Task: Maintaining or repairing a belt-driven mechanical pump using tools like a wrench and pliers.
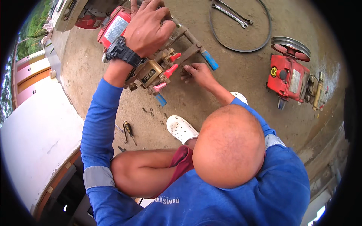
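A red pump point(117, 27) with a pale label sits on a metal frame point(191, 52) with blue grips point(210, 60). My left hand point(151, 30), a black watch point(123, 52) at its wrist, lies over the pump's upper part. Its fingers bend down there, and what they close on is hidden. Below is the brass valve block point(149, 74), fitted with red and pink lever handles point(171, 71). Close to the right of these levers, my right hand point(198, 75) has its fingers curled together near the frame. Whatever it pinches is too small to make out.
Small bolts and nuts point(151, 112) and a screwdriver point(129, 129) lie on the concrete by my white clog point(180, 128). A belt point(213, 32) loops around two wrenches point(230, 16). Another red pump point(281, 75) with a pulley point(291, 47) stands right. A white panel point(37, 132) is left.
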Action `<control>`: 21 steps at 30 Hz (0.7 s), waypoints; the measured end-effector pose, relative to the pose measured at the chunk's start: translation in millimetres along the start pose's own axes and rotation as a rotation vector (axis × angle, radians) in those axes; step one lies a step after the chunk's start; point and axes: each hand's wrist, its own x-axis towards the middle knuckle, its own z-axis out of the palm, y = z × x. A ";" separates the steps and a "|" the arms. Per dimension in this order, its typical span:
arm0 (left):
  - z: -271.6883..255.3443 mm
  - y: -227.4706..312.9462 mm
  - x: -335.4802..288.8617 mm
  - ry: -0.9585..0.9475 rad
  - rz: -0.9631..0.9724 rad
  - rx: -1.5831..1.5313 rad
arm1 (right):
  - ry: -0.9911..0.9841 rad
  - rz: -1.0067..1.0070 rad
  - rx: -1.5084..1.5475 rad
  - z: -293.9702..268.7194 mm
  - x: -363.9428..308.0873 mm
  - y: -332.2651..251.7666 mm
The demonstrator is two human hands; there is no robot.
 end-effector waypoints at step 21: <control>15.8 -11.6 -4.7 0.146 -0.154 0.112 | -0.264 -0.329 -0.493 63.5 -2.7 18.5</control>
